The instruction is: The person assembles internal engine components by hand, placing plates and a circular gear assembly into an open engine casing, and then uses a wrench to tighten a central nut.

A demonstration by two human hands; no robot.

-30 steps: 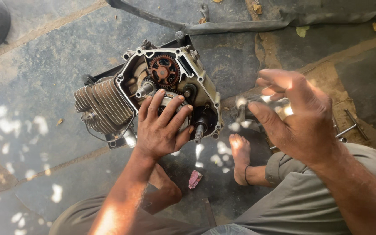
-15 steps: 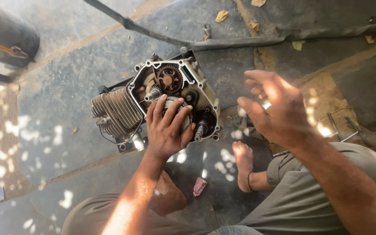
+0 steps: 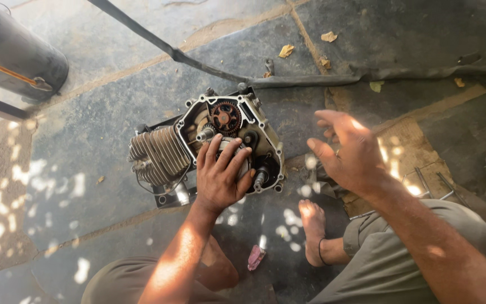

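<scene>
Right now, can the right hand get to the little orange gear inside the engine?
Probably yes. The right hand hovers open beside the engine, and the orange gear sits uncovered in the open case. The left hand rests lower down, not over the gear.

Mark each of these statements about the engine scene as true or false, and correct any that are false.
1. The left hand lies flat on the open engine. True.
2. The right hand grips a spanner. False: it is open in the air, to the right of the engine, with nothing seen in it.
3. The engine's finned cylinder points to the left of the picture. True.
4. The person wears shoes. False: the foot seen on the stone floor is bare.
5. A dark toothed gear shows inside the open case. True.
6. A black hose lies across the engine's top. False: it lies on the floor beyond the engine.
</scene>
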